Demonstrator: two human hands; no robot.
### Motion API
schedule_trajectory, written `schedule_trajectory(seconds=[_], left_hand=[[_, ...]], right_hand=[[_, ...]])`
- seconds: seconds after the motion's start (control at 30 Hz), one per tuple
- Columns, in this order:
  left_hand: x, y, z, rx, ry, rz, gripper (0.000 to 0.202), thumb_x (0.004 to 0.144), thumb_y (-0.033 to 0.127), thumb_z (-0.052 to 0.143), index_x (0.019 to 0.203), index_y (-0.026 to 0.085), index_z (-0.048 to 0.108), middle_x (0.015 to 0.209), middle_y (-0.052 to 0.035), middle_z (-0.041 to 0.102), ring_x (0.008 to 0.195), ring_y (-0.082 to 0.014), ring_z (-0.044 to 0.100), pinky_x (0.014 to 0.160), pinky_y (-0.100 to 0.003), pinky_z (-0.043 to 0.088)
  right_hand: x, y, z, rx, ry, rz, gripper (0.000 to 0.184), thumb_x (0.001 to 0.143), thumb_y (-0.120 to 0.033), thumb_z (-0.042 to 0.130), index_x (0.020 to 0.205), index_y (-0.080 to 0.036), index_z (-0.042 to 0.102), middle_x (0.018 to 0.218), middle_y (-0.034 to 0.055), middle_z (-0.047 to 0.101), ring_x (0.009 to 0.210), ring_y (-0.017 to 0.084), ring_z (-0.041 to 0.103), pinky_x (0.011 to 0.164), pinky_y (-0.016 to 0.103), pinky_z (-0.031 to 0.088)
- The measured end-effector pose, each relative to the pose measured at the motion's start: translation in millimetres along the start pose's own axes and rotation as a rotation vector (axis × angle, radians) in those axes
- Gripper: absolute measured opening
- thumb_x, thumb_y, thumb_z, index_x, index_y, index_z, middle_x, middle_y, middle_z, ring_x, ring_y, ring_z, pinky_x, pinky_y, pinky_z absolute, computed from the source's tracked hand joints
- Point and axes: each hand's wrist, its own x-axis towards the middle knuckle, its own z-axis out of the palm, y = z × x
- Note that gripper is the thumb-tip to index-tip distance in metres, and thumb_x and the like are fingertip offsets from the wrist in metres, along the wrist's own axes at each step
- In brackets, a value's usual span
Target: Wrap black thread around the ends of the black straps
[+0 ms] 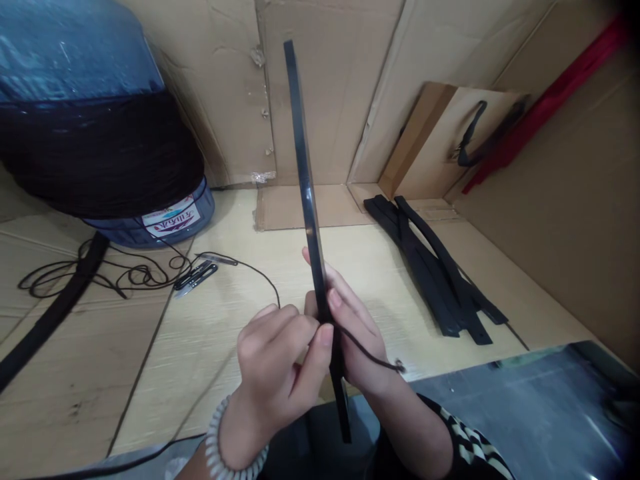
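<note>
A long, flat black strip (306, 180) stands upright on edge in front of me, its far end reaching up before the cardboard wall. My right hand (357, 333) wraps round its lower part from the right, with the thumb along the side. From the left, my left hand (280, 363) pinches a thin dark cord against the strip. The cord's short end (367, 352) sticks out to the right past my right hand and finishes in a frayed tip. Its long side (255, 268) runs back left across the table. Where cord and strip meet is partly hidden by my fingers.
A blue water bottle (175, 230) wound with dark cord stands at the left, loose cord coils (135, 272) beside it. Scissors-like metal cutters (197, 277) lie near. Several black strips (430, 267) lie right, before a brown paper bag (450, 140). Cardboard walls (330, 87) enclose the table.
</note>
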Motion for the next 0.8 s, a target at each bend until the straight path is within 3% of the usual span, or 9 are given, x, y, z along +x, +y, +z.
schedule_trajectory(seconds=[0.13,0.3,0.43,0.5,0.57,0.67,0.8], left_hand=[[-1.3,-2.0,-3.2,-0.094,-0.022,-0.035,0.024,0.082,0.007,0.054,0.059,0.015,0.051,0.047,0.0047,0.04,0.044,-0.0055,0.034,0.046,-0.023,0.028],[-12.7,-7.5,-3.8,-0.151,0.027,-0.116,0.022,0.083,0.007,0.053,0.063,0.016,0.052,0.051,0.0044,0.044,0.047,-0.0056,0.04,0.049,-0.022,0.033],[-21.8,-12.8,-3.5,-0.368,0.14,-0.32,0.018,0.09,0.013,0.046,0.088,0.019,0.063,0.063,0.0021,0.054,0.05,-0.0067,0.044,0.044,-0.019,0.034],[-23.4,-13.4,-4.6,-0.54,0.204,-0.448,0.018,0.091,0.015,0.044,0.085,0.02,0.061,0.061,0.0023,0.048,0.047,-0.0068,0.038,0.039,-0.019,0.029],[-23.3,-12.1,-5.9,-0.605,0.175,-0.511,0.019,0.091,0.02,0.044,0.075,0.019,0.054,0.057,0.0025,0.039,0.047,-0.0078,0.034,0.042,-0.021,0.03],[-21.3,-8.4,-5.7,-0.571,0.055,-0.483,0.026,0.095,0.025,0.041,0.072,0.019,0.05,0.053,0.0033,0.037,0.046,-0.0084,0.034,0.047,-0.023,0.035],[-16.3,-4.5,-3.7,-0.44,0.012,-0.331,0.021,0.095,0.017,0.041,0.079,0.019,0.053,0.06,0.0023,0.054,0.053,-0.0076,0.049,0.05,-0.02,0.039]], right_hand=[[-0.9,2.4,-1.1,0.074,0.014,0.004,0.047,0.096,-0.033,0.048,0.141,-0.026,0.041,0.071,-0.0014,0.049,0.05,0.005,0.042,0.043,0.016,0.037],[-0.8,7.5,-5.4,0.186,-0.048,0.027,0.057,0.095,-0.03,0.045,0.148,-0.032,0.024,0.077,-0.0019,0.051,0.048,0.005,0.048,0.041,0.015,0.04],[-1.2,5.1,-6.4,0.138,-0.087,-0.037,0.058,0.097,-0.029,0.042,0.148,-0.04,0.018,0.083,-0.001,0.056,0.052,0.005,0.053,0.045,0.016,0.044],[-0.6,3.7,-7.2,0.121,-0.098,-0.075,0.058,0.097,-0.027,0.044,0.148,-0.04,0.017,0.086,-0.0004,0.059,0.055,0.006,0.055,0.048,0.016,0.045],[0.4,3.4,-8.4,0.109,-0.102,-0.095,0.058,0.098,-0.026,0.044,0.148,-0.039,0.017,0.086,-0.0005,0.06,0.056,0.005,0.055,0.051,0.017,0.045],[2.2,4.3,-9.6,0.116,-0.1,-0.08,0.06,0.097,-0.027,0.045,0.148,-0.038,0.016,0.085,-0.0009,0.059,0.055,0.006,0.055,0.051,0.017,0.045],[3.5,4.7,-8.8,0.16,-0.121,-0.065,0.058,0.095,-0.024,0.049,0.145,-0.039,0.023,0.084,-0.0023,0.056,0.056,0.004,0.055,0.052,0.016,0.046]])
